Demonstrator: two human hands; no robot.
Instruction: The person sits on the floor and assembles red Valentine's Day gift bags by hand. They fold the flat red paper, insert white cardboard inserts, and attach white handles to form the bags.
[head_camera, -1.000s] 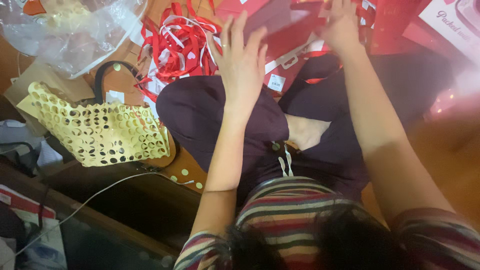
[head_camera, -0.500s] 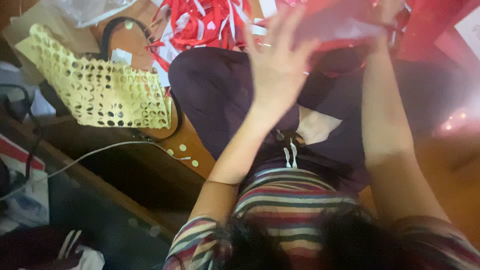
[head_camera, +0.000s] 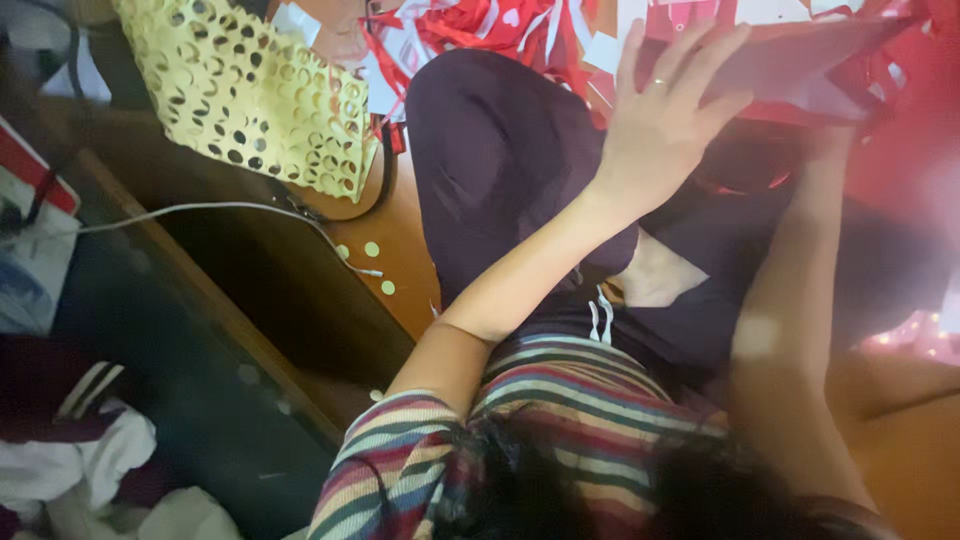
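Overhead, head view only. Person seated cross-legged on a wooden floor (head_camera: 405, 265), dark trousers, striped top.

Left hand (head_camera: 668, 125): grip apart, fingers (head_camera: 700, 60) spread and lying flat on the near face of a red paper sheet (head_camera: 810, 60). It presses the sheet and does not pinch it. A ring shows on one finger.

Right forearm (head_camera: 800, 260) runs up beside the left wrist and passes under the sheet's lower edge. The right hand is hidden behind the paper, so I cannot tell its grip.

The sheet is held up off the floor, above the lap, tilted, with its long edge running away to the right of the left fingertips.

Around the grip:
- red and white paper strips (head_camera: 480, 30), a loose heap just left of the left fingertips and beyond the knee
- yellow punched sheet (head_camera: 250, 95), full of round holes, well to the left of the left hand, lying flat
- small punched-out dots (head_camera: 372, 249) scattered on the floor, below and left of the hand, near the end of a white cable (head_camera: 220, 208)
- white cloth (head_camera: 90, 470), far down-left, out of reach

Judgement: the step in hand looks like steadying or flattening the red sheet between the two hands. Any further move calls for the left fingers to close on an edge, since a flat palm alone gives little hold on thin paper. It also calls for keeping the sheet clear of the strip heap
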